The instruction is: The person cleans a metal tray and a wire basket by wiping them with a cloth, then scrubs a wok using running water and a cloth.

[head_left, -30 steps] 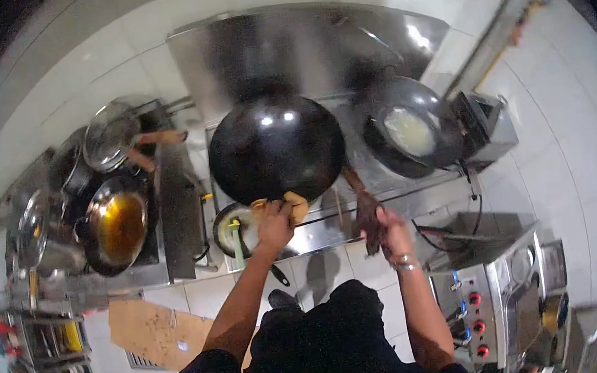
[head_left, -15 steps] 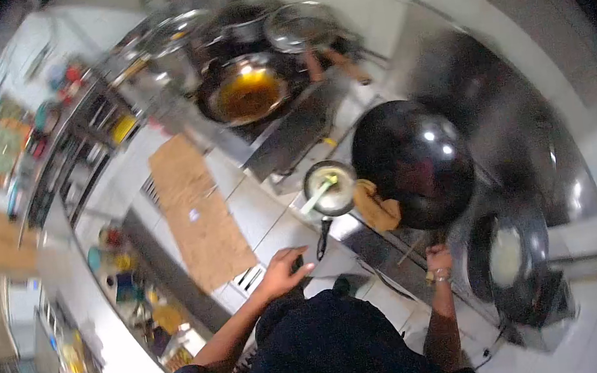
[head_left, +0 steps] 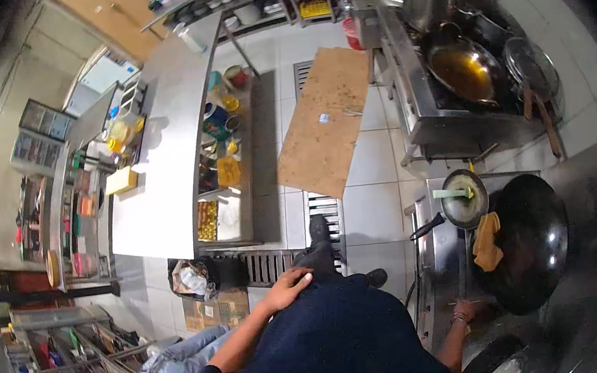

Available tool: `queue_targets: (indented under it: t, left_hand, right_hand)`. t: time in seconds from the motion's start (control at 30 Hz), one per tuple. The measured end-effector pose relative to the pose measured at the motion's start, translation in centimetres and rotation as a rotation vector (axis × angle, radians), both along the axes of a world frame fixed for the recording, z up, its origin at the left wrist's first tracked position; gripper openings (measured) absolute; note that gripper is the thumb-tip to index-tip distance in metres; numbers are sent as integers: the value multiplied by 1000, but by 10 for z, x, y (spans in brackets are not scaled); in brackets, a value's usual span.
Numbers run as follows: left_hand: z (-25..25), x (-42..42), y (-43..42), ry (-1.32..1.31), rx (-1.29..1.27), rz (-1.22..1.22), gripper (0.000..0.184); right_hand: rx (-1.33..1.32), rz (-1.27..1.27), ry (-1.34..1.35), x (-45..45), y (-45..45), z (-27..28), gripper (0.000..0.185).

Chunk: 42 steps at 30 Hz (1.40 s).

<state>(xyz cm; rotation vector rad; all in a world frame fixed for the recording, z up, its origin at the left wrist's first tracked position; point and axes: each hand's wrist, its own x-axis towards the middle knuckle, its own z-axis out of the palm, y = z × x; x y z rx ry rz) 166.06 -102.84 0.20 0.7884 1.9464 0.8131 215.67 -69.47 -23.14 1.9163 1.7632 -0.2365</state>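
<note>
My left hand (head_left: 290,289) is by my thigh, its fingers stretched out and holding nothing. At the stove's front, my right hand (head_left: 464,310) is closed beside the lower rim of a big black wok (head_left: 534,251); what it grips is too small to make out. A folded tan cloth (head_left: 486,244) lies against the wok's left rim. Just beyond it stands a small frying pan (head_left: 457,213) with a black handle and some pale content. Across that pan lies a pale green utensil (head_left: 450,193).
A long steel table (head_left: 164,181) stands to my left, with jars on its lower shelf. Brown cardboard (head_left: 327,119) covers floor tiles ahead. A wok of oil (head_left: 464,68) sits on the far stove (head_left: 448,127). Another person's jeans (head_left: 189,356) show at lower left.
My view has swung left, bringing the steel table and another person's legs into sight. My left hand has come down to my thigh. My right hand stays closed beside the big wok.
</note>
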Motion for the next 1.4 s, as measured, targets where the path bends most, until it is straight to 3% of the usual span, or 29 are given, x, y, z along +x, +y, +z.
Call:
queue_targets:
  t: [0.17,0.27,0.33,0.43,0.47,0.5,0.6,0.63,0.67,0.73,0.77,0.8,0.83,0.87,0.9,0.93,1.0,1.13,1.3,1.37,1.4]
  left_hand:
    - [-11,-60,-40,160,68,162,43]
    - [-22,-129,-82,336,77,305,38]
    - [-26,-178,-112,424,54,398,34]
    - [-30,-248,-150,469,29,514,33]
    - [-28,-270,-158,416,5,576,35]
    - [-40,-293,-173,562,-67,559,38]
    - [-80,-349,-198,918,-317,671,63]
    - [-82,-355,-192,872,-605,830,84]
    - [-109,-371,-206,845,-667,1028,92]
    - [-143,-378,-194,748,-828,1435,94]
    - [-161,-372,-179,818,-966,1242,96]
    - [-143,-364,-155,852,-828,971,94]
    - [-108,-356,-128,702,-693,615,89]
    - [-109,-354,-119,699,-93,365,83]
    - [-128,-355,-104,573,246,73,78]
    - [-90,-353,-80,693,276,-325,75]
    - [-68,-368,-69,762,252,-147,76]
    - [-81,-445,-92,881,99,502,78]
    - [-123,-521,-106,842,-92,581,81]
    - [-144,-546,-84,849,-406,603,82]
    - [-144,-548,-54,889,-465,479,81]
  right_hand:
    - [145,394,-254,51,-9,-42,33]
    - [-154,388,-108,-20,-44,51,24]
    - [-221,387,-33,-57,-58,65,21]
    - [-598,550,-83,-129,-67,72,23]
    - [-528,450,53,-175,-77,88,18]
    - [-459,350,190,-224,-84,104,16]
    - [-413,483,268,-335,-79,102,18]
    - [-262,450,360,-365,-79,95,18]
    - [-115,411,451,-392,-81,90,19]
    - [-168,509,509,-453,-80,120,19]
    - [-223,600,563,-478,-81,135,20]
    - [-212,611,561,-497,-81,136,20]
    - [-251,547,580,-515,-79,134,18]
    - [-294,482,593,-528,-78,132,17]
    - [-296,490,576,-538,-78,129,17]
    - [-269,575,547,-553,-76,122,18]
    - [-206,727,492,-584,-68,116,22]
    - [-251,846,400,-669,-65,138,18]
    - [-376,886,486,-783,-57,88,23]
    - [-382,876,578,-831,-64,61,21]
    - [-382,872,637,-852,-69,44,20]
